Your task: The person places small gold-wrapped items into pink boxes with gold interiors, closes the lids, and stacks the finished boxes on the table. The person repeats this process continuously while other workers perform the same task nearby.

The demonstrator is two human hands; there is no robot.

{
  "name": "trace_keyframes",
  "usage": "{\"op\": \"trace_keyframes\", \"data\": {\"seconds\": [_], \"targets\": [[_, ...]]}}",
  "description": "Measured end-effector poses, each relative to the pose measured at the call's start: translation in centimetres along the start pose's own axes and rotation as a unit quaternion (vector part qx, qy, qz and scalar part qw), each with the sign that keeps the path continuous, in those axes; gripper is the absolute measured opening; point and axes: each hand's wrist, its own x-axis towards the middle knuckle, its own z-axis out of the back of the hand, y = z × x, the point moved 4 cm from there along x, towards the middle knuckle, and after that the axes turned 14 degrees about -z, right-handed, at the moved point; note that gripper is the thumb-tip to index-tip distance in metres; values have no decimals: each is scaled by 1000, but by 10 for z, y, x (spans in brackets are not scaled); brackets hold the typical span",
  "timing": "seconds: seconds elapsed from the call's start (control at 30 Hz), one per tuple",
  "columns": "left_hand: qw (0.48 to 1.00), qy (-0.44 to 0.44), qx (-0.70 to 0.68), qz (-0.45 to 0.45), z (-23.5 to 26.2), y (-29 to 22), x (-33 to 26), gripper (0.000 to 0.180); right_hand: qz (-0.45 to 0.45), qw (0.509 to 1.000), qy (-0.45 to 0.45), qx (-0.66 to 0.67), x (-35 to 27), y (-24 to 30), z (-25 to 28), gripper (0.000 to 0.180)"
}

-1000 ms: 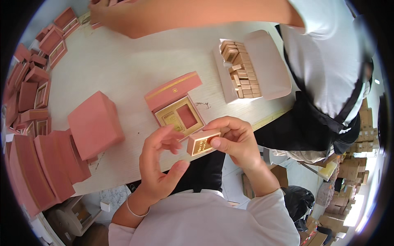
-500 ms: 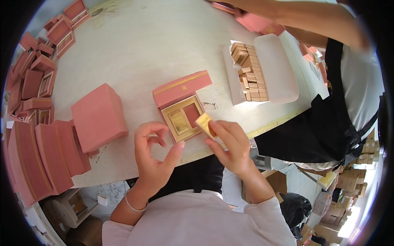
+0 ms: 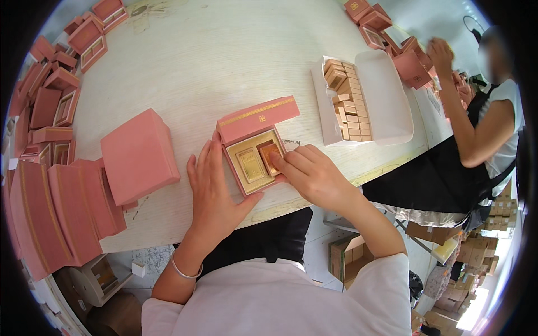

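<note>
A pink gift box [image 3: 246, 192] with a gold-coloured insert lies open in front of me, its lid [image 3: 259, 119] tipped back on the far side. One gold bar-shaped block [image 3: 250, 164] sits in the left compartment. My right hand [image 3: 319, 176] has its fingertips on a second, coppery gold block [image 3: 270, 156] at the right compartment; the fingers hide part of it. My left hand [image 3: 217, 187] is open beside the box, fingers stretched along its left side and thumb at its near edge.
Right of the box, an open white carton [image 3: 330, 120] holds several small gold-coloured blocks. Closed pink boxes [image 3: 138, 157] are stacked at left, and more open ones [image 3: 61, 106] crowd the far left edge. At right a co-worker's arm [image 3: 471, 129] is raised near other pink boxes.
My right hand has moved the gold block down into the right compartment. My left hand has straightened its fingers alongside the box. The co-worker's arms have drawn back to the right.
</note>
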Motion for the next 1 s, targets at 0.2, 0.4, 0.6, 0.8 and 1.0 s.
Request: {"op": "trace_keyframes", "data": {"seconds": [0.2,0.4,0.6,0.8,1.0], "targets": [[1000,-4,17,-16,-1,1,1,105,-16,996,1,82,9,-11,-1,40],[1000,-8,20,-17,-1,1,-1,104,-30,994,-43,101,0,-11,-11,38],[999,-12,25,-29,-1,1,0,104,-68,989,-17,129,1,-11,-7,33],[998,-16,45,-30,0,1,-1,100,4,988,132,82,26,-21,10,28],[999,-11,40,-31,0,0,0,98,56,981,183,-8,44,-8,12,17]]}}
